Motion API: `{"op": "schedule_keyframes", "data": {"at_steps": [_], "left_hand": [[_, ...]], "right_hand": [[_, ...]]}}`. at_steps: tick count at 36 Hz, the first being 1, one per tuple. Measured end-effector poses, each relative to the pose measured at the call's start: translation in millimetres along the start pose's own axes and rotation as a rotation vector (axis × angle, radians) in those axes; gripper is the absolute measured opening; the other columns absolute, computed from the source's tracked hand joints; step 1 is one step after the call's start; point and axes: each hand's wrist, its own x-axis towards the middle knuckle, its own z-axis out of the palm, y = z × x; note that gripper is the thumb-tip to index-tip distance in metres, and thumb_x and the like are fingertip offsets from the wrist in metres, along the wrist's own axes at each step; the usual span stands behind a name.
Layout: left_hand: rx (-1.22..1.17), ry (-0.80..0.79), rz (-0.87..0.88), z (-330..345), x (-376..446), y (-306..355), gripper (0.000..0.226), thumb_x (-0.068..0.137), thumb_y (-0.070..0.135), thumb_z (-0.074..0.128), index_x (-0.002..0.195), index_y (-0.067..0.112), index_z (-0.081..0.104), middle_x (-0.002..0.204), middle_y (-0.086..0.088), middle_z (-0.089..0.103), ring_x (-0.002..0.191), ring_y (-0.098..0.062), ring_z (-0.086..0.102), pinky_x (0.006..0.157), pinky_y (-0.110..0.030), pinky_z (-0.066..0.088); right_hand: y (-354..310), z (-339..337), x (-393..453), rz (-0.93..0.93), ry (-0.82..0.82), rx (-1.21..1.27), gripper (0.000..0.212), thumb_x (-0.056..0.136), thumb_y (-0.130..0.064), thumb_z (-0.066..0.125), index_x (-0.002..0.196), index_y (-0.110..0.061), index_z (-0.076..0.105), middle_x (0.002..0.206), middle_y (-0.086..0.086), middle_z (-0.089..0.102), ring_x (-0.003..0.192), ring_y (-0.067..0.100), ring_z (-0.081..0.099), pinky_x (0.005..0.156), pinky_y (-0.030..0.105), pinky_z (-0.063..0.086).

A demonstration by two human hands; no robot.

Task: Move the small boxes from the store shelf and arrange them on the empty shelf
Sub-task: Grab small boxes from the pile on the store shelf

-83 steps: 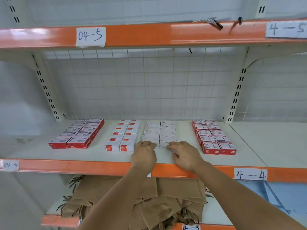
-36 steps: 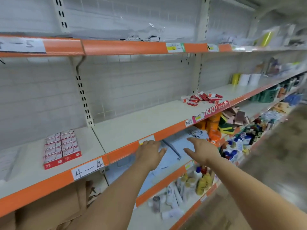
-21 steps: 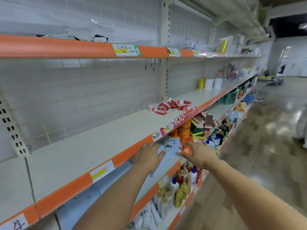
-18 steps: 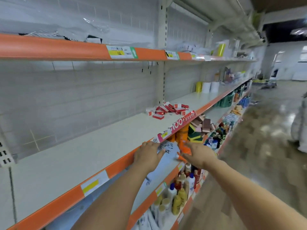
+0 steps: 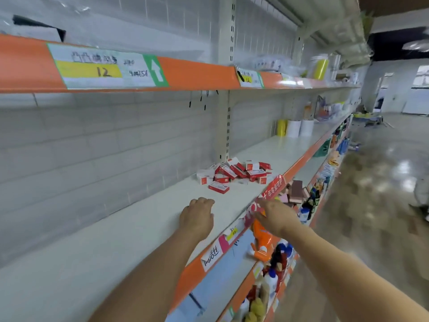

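A loose heap of small red-and-white boxes (image 5: 234, 174) lies on the pale shelf board (image 5: 130, 231) beside a slotted upright. My left hand (image 5: 197, 217) hovers over the shelf a short way before the heap, palm down, fingers loosely curled, holding nothing. My right hand (image 5: 275, 216) reaches along the orange shelf front edge (image 5: 192, 270), fingers apart, empty. Neither hand touches a box.
An orange upper shelf rail (image 5: 192, 73) with price labels runs overhead. Yellow and white rolls (image 5: 293, 127) stand farther down the shelf. Bottles (image 5: 276, 259) and sponges (image 5: 294, 190) fill the lower shelves. The shiny aisle floor (image 5: 371, 205) opens on the right.
I have left the neatly arranged boxes, turned right and moved along the aisle. The loose heap is now much closer. Both hands stay stretched forward and empty.
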Motion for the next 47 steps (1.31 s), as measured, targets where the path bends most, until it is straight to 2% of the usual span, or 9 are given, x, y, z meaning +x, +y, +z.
{"op": "schedule_keyframes", "data": {"at_steps": [4,10,17,22,26,30,36,43,47], "left_hand": [[0.001,-0.02,-0.018,14.7,36.6,-1.6,0.05,0.1,0.017,0.041,0.148,0.022,0.03,0.151,0.001,0.033,0.136,-0.02,0.032,0.107,-0.034,0.034],[0.022,-0.023,-0.032,36.4,85.7,8.0,0.055,0.099,0.015,0.043,0.15,0.02,0.025,0.154,-0.001,0.028,0.137,-0.021,0.03,0.108,-0.033,0.032],[0.018,0.015,-0.105,48.7,132.9,16.8,0.058,0.099,0.016,0.043,0.152,0.023,0.019,0.158,0.0,0.021,0.143,-0.021,0.021,0.114,-0.034,0.023],[0.044,-0.018,-0.031,57.7,149.4,15.1,0.055,0.1,0.024,0.041,0.151,0.027,0.023,0.159,0.002,0.019,0.144,-0.02,0.017,0.117,-0.033,0.015],[0.07,0.003,0.004,60.9,157.9,9.1,0.051,0.1,0.031,0.04,0.149,0.03,0.028,0.156,0.004,0.025,0.14,-0.019,0.023,0.115,-0.031,0.018],[0.128,0.013,0.041,58.4,162.6,3.1,0.048,0.1,0.035,0.039,0.148,0.031,0.031,0.152,0.004,0.03,0.135,-0.02,0.028,0.109,-0.031,0.023],[0.176,0.029,0.001,53.4,164.8,-8.1,0.051,0.096,0.048,0.045,0.143,0.027,0.041,0.138,0.001,0.043,0.13,-0.02,0.032,0.101,-0.031,0.029],[0.111,0.075,-0.086,54.8,159.4,-11.3,0.05,0.093,0.052,0.048,0.137,0.027,0.049,0.135,0.001,0.044,0.125,-0.018,0.036,0.099,-0.029,0.03],[0.087,0.061,-0.127,52.9,156.6,-10.0,0.047,0.093,0.05,0.05,0.133,0.026,0.053,0.132,0.002,0.049,0.122,-0.017,0.039,0.095,-0.028,0.034]], "right_hand": [[8.0,6.8,44.5,-0.001,-0.019,0.012,0.047,0.1,-0.035,0.041,0.144,-0.018,0.037,0.136,0.006,0.053,0.121,0.025,0.052,0.093,0.035,0.047],[25.6,19.3,112.3,-0.096,-0.035,-0.015,0.046,0.1,-0.038,0.04,0.143,-0.02,0.038,0.138,0.005,0.051,0.123,0.023,0.05,0.098,0.037,0.046],[35.8,28.4,183.1,-0.252,0.052,-0.063,0.036,0.099,-0.03,0.043,0.133,-0.021,0.05,0.13,0.002,0.057,0.118,0.022,0.051,0.096,0.034,0.046],[32.0,36.8,214.9,-0.336,0.078,-0.107,0.034,0.099,-0.022,0.039,0.131,-0.019,0.05,0.128,0.003,0.059,0.118,0.022,0.05,0.099,0.033,0.041],[25.4,44.8,229.3,-0.366,0.054,-0.137,0.035,0.098,-0.022,0.038,0.131,-0.018,0.05,0.131,0.003,0.057,0.122,0.024,0.044,0.101,0.034,0.037],[18.6,46.9,234.8,-0.304,0.063,-0.182,0.035,0.098,-0.023,0.039,0.131,-0.017,0.049,0.131,0.003,0.056,0.124,0.025,0.042,0.103,0.036,0.034],[5.1,48.3,236.1,-0.246,0.065,-0.308,0.039,0.1,-0.023,0.036,0.136,-0.014,0.046,0.14,0.008,0.047,0.13,0.028,0.038,0.113,0.042,0.023],[-5.1,56.1,232.8,-0.286,0.085,-0.248,0.036,0.097,-0.014,0.038,0.132,-0.014,0.047,0.133,0.006,0.052,0.123,0.027,0.044,0.102,0.035,0.034],[-5.9,52.4,236.8,-0.264,0.048,-0.228,0.037,0.095,-0.016,0.046,0.133,-0.015,0.042,0.13,0.006,0.054,0.122,0.028,0.047,0.098,0.035,0.039]]}}
